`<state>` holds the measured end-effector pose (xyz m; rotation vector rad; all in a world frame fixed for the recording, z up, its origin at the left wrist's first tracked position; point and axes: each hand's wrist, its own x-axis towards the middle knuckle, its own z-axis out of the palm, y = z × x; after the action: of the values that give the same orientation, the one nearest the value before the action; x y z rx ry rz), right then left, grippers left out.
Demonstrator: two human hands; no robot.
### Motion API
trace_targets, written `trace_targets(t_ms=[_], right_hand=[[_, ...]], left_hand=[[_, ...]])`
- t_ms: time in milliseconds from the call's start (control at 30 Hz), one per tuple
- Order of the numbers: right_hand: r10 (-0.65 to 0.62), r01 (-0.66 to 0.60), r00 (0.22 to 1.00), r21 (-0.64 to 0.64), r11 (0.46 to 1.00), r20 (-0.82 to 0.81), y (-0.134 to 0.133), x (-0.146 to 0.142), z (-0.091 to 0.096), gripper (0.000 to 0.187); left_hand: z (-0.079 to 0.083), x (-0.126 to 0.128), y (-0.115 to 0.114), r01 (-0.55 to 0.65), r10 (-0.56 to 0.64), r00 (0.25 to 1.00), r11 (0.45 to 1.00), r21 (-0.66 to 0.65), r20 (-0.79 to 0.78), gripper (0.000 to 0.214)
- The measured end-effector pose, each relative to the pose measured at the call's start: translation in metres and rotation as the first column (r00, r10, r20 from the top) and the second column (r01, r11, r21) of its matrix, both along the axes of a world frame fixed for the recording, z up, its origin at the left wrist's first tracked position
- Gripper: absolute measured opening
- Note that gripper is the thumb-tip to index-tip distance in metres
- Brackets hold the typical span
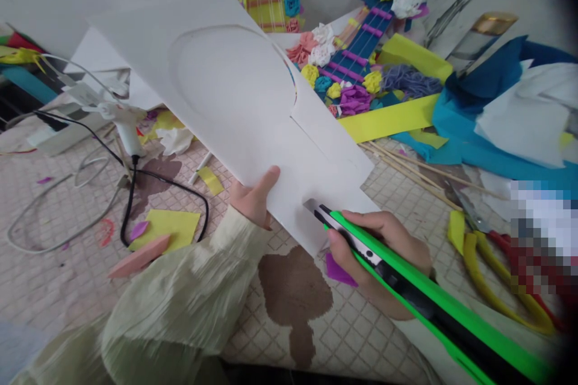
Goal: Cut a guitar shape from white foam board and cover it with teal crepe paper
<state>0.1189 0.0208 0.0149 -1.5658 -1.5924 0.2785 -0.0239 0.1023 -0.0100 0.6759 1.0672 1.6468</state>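
Well, w/ L hand pinching the white board at 11 o'clock & R hand gripping the green knife at 4, the curved slit (board's 12–2) looks cut thru, but the faint outline at its 10 prob. isn't.

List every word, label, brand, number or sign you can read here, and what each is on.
None can be read.
Green cutter: no legible brand or number.
White board: outlines only, no lettering I can make out.
Gold-topped container: too blurred to tell whether it has print.
Pixelated patch at right: anything written there is hidden.
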Motion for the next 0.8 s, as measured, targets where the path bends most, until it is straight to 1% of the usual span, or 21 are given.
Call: trace_targets(t_ms=[133, 233, 333, 467, 633, 733, 800], right_hand=[[-0.020, 0.021, 1.000, -0.019, 1.000, 0.023, 0.0000, -0.0012, -0.0008, 0.020], [-0.043, 0.042, 0.996, 0.014, 0.999, 0.078, 0.0000, -0.0018, -0.0016, 0.019], [-0.044, 0.038, 0.993, 0.057, 0.998, 0.110, -0.0003, -0.0025, -0.0027, 0.020], [-0.037, 0.030, 0.990, 0.054, 0.998, 0.139, -0.0001, -0.0025, -0.0038, 0.020], [-0.037, 0.032, 0.993, 0.044, 0.999, 0.112, 0.0012, -0.0024, -0.0037, 0.020], [-0.032, 0.028, 0.996, 0.052, 0.998, 0.079, 0.0014, -0.0032, -0.0030, 0.021], [-0.038, 0.035, 0.995, 0.038, 0.999, 0.087, 0.0010, -0.0039, -0.0025, 0.020]], left_hand=[[0.0007, 0.0002, -0.0011, -0.010, 0.010, 1.000, 1.000, -0.018, -0.006, 0.041], [0.0012, 0.0007, -0.0015, -0.025, 0.025, 1.000, 0.999, -0.038, -0.009, 0.043], [0.0011, 0.0010, -0.0013, -0.030, 0.030, 1.000, 0.999, -0.045, -0.010, 0.043], [0.0005, 0.0013, -0.0011, -0.037, 0.037, 0.999, 0.999, -0.033, 0.002, 0.040], [-0.0013, 0.0018, -0.0019, -0.070, 0.071, 0.997, 0.997, -0.030, 0.015, 0.038], [-0.0028, 0.0021, -0.0025, -0.070, 0.070, 0.998, 0.997, -0.029, -0.006, 0.039], [-0.0031, 0.0024, -0.0028, -0.068, 0.068, 0.998, 0.997, -0.030, -0.011, 0.039]])
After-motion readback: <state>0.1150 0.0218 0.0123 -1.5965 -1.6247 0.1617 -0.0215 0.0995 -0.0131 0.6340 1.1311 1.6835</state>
